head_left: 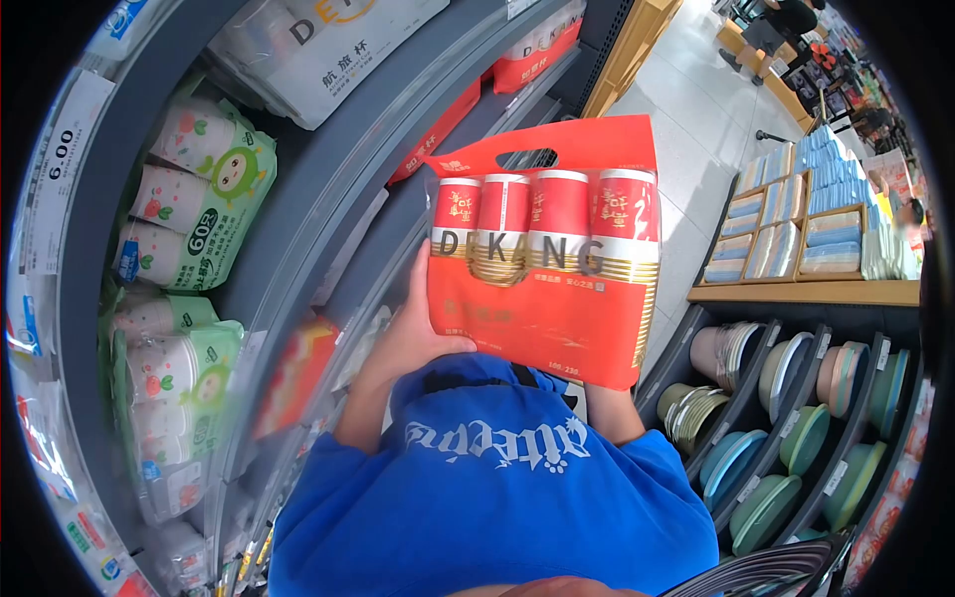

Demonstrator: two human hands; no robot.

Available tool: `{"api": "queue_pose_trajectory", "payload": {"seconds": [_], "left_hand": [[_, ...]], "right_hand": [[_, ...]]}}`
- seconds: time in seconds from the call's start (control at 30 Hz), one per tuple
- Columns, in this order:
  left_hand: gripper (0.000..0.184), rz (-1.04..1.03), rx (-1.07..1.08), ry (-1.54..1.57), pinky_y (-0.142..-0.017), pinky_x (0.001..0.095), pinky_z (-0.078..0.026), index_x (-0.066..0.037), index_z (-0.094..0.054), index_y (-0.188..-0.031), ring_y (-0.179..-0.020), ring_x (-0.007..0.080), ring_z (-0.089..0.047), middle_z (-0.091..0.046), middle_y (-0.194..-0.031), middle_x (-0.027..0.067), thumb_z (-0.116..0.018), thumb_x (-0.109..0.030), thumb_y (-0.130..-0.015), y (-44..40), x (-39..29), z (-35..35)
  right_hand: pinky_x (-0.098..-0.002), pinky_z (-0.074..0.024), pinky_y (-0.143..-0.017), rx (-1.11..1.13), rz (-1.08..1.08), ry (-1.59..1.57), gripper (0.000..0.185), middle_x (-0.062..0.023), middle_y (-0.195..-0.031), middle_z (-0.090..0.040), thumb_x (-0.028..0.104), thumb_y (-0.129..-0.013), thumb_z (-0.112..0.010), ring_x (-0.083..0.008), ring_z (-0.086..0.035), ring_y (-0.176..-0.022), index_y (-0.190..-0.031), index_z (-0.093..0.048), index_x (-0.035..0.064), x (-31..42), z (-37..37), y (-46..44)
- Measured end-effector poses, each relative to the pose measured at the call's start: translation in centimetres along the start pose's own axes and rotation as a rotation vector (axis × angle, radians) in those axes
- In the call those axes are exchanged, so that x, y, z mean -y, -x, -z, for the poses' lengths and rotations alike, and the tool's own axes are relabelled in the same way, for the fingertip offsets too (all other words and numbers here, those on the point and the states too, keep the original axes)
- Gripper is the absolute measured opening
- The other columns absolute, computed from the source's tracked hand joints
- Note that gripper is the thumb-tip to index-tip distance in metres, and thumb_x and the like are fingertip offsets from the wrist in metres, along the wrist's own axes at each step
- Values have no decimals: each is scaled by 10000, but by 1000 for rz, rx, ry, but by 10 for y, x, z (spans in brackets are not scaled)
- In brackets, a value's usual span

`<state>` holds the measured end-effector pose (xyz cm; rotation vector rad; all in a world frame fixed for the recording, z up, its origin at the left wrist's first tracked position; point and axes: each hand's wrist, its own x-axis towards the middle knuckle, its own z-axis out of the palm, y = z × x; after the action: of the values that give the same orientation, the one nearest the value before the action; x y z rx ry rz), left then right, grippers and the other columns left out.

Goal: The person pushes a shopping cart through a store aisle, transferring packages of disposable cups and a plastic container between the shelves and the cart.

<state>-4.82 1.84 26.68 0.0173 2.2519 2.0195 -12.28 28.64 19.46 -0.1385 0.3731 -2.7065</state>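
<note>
A red bag of paper cups [542, 318], printed DEKANG and with a handle slot at its top, is upright in front of my chest. Red-and-white cup stacks show through its clear upper window. My left hand [423, 323] grips the bag's left edge, its thumb across the lower front and a finger along the side. From the right, my right wrist [612, 410] goes up behind the bag's lower right corner. The bag hides that hand and its fingers.
Shelves at left hold green bags of paper cups [204, 189], a white cup pack [333, 60] and more red packs [537, 50]. At right, a rack holds plastic bowls [766, 507] below folded cloth-like stacks [841, 179]. A person [781, 25] is far off on the tiled floor.
</note>
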Motion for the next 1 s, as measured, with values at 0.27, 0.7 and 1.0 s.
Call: {"api": "queue_pose_trajectory", "payload": {"seconds": [0.27, 0.7, 1.0], "left_hand": [[1029, -238, 172, 641, -1217, 410, -193, -22, -134, -1580, -1497, 282, -219, -214, -1620, 160, -614, -618, -891, -18, 102, 3], [944, 133, -57, 1322, -1203, 409, -230, -24, -191, -1569, -1460, 277, -291, -294, -1581, 158, -551, -615, -928, 10, 102, 7], [891, 198, -172, 1379, -1194, 408, -256, -25, -230, -1561, -1435, 274, -342, -349, -1554, 156, -507, -614, -953, 32, 97, 9]], "right_hand": [[-525, -278, -1148, 252, 142, 1155, 822, -235, -1571, -304, 584, -947, -527, -405, -310, -1438, -1544, -327, 56, -50, -30, 6], [-441, -261, -1187, -38, -32, 959, 1073, -210, -1558, -344, 520, -815, -758, -307, -310, -1469, -1577, -191, 21, -54, -33, -5], [-404, -529, -1012, -173, -542, 321, 626, -153, -1414, -521, 299, -977, -646, -257, -571, -1266, -1462, -351, 34, -49, 17, 26]]}}
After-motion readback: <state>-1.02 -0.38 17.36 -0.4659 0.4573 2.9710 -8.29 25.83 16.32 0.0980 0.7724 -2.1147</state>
